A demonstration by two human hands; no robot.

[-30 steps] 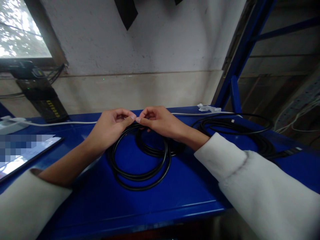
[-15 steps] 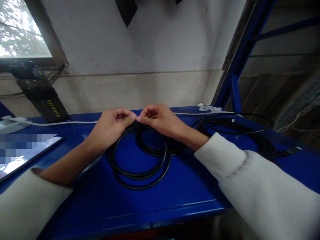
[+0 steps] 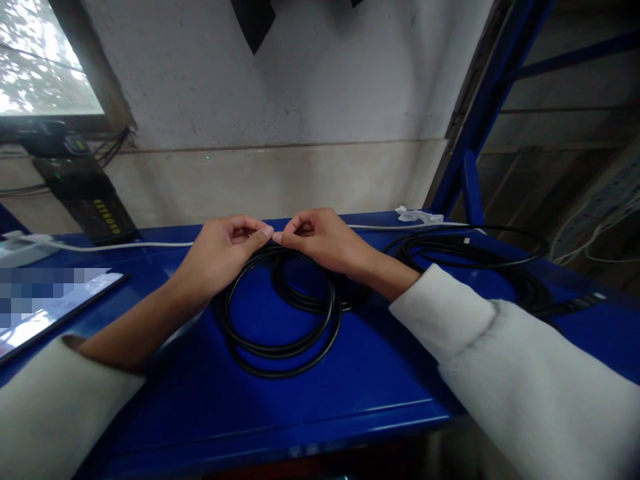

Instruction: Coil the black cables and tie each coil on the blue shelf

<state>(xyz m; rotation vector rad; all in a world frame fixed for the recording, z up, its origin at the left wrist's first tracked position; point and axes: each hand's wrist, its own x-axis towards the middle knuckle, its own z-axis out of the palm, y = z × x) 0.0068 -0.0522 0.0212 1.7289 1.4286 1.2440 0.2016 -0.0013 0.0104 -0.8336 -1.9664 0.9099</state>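
A coil of black cable (image 3: pixel 275 375) lies in front of me on the blue table (image 3: pixel 280 413). At the far side of its loops, my left hand (image 3: pixel 220 253) and my right hand (image 3: pixel 333 243) meet, thumbs and fingertips pinched close together. Both hands are closed. Whatever sits between the fingertips is too small or too hidden to make out. More black cable loops (image 3: pixel 303 307) lie just behind and to the right, partly under my right hand and wrist.
Farther right is a bigger black cable coil (image 3: pixel 533 290). A white cord (image 3: pixel 125 245) runs along the table's back edge, near crumpled clear plastic (image 3: pixel 419 215). On the left are a dark bottle (image 3: pixel 95 193), a tablet-like screen (image 3: pixel 55 313) and a white power strip (image 3: pixel 25 249).
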